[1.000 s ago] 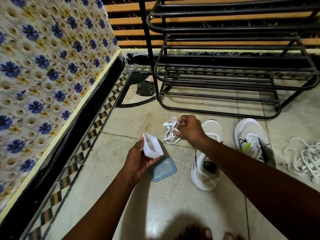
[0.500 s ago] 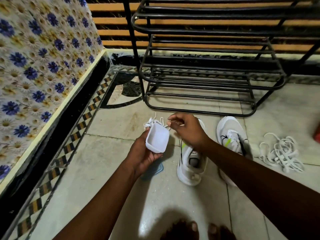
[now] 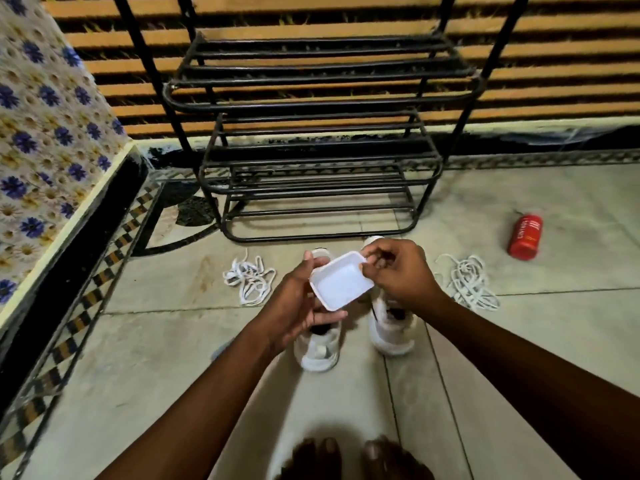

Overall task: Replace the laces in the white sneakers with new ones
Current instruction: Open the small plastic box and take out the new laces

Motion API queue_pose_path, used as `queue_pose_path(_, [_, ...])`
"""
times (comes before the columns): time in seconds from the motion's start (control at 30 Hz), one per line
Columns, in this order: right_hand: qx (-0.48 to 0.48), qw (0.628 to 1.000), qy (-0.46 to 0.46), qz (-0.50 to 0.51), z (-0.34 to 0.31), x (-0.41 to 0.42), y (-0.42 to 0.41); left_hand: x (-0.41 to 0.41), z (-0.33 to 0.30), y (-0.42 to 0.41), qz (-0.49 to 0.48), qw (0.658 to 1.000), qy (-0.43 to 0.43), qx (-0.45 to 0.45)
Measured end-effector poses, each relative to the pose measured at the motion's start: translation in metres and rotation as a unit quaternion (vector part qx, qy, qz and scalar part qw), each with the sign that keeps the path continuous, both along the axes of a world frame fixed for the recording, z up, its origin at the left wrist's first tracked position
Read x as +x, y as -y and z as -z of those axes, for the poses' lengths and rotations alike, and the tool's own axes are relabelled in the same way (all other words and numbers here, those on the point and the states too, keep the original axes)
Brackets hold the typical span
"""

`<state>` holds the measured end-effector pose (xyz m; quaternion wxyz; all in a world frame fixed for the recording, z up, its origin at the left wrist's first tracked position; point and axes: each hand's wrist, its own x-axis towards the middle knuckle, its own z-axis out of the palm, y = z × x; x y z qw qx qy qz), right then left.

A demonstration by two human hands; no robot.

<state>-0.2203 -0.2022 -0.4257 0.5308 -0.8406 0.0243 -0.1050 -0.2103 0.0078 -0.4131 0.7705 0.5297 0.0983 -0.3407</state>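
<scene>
The left hand [image 3: 294, 306] has its fingers curled under and its thumb against the near edge of a small white rectangular plastic container [image 3: 341, 280], holding it tilted open-side up above the floor. The right hand [image 3: 398, 271] pinches the container's far rim with thumb and fingertips. Both forearms reach forward. Beneath lie two white sneakers [image 3: 320, 348], with one bundle of white laces [image 3: 249, 280] to the left and another tangled pile of white laces [image 3: 465, 282] to the right.
</scene>
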Motion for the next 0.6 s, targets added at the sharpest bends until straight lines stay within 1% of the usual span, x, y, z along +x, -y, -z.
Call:
queue_pose_path(0.07, [0.025, 0.999, -0.019, 0.039, -0.001, -0.009, 0.019, -0.007, -0.008, 0.013, -0.011, 0.999, 0.051, 0.006])
queue_pose_path(0.1, [0.04, 0.998, -0.029, 0.045, -0.002, -0.014, 0.026, -0.012, -0.01, 0.018, -0.003, 0.995, 0.095, 0.021])
queue_pose_path(0.17, [0.05, 0.997, -0.042, 0.045, -0.003, -0.024, 0.038, -0.023, -0.01, 0.028, 0.033, 0.971, 0.213, 0.104])
queue_pose_path(0.2, [0.051, 0.997, -0.048, 0.042, -0.005, -0.029, 0.042, -0.027, -0.01, 0.033, 0.049, 0.953, 0.26, 0.147])
queue_pose_path(0.23, [0.057, 0.996, -0.051, 0.038, -0.007, -0.034, 0.046, -0.031, -0.01, 0.04, 0.051, 0.94, 0.289, 0.176])
queue_pose_path(0.37, [0.069, 0.996, -0.051, 0.034, -0.012, -0.048, 0.064, -0.036, -0.005, 0.062, 0.031, 0.904, 0.357, 0.233])
queue_pose_path(0.53, [0.069, 0.995, -0.05, 0.056, -0.01, -0.066, 0.109, -0.031, 0.0, 0.102, 0.106, 0.848, 0.435, 0.283])
queue_pose_path(0.6, [0.076, 0.993, -0.055, 0.069, -0.004, -0.073, 0.127, -0.031, 0.004, 0.121, 0.139, 0.807, 0.478, 0.319])
